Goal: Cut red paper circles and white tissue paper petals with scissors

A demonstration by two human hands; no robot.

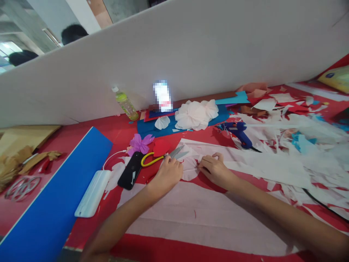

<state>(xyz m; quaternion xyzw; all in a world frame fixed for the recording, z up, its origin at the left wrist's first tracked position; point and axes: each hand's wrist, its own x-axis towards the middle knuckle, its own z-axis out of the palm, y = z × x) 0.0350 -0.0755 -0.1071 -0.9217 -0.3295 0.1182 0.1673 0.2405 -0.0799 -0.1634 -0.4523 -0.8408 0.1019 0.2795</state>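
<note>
A pale pink round paper petal (190, 168) with fine creases lies between my two hands. My left hand (170, 170) has its fingers curled at the petal's left edge, the fingertips partly hidden. On the opposite edge, the bent fingers of my right hand (215, 170) pinch the paper. Yellow-handled scissors (148, 161) lie just beyond my left hand, blades pointing away to the right. Underneath and nearer to me spreads a large pale pink paper sheet (201, 214). A folded paper strip (253, 163) extends rightward behind my right hand.
A blue glue gun (241, 134) rests among white paper scraps (294, 134). White paper flowers (192, 114), a lit phone (163, 96) and a bottle (127, 105) stand along the partition. At left are a black phone (131, 171), power bank (92, 194), purple flower (140, 143) and blue board (57, 196).
</note>
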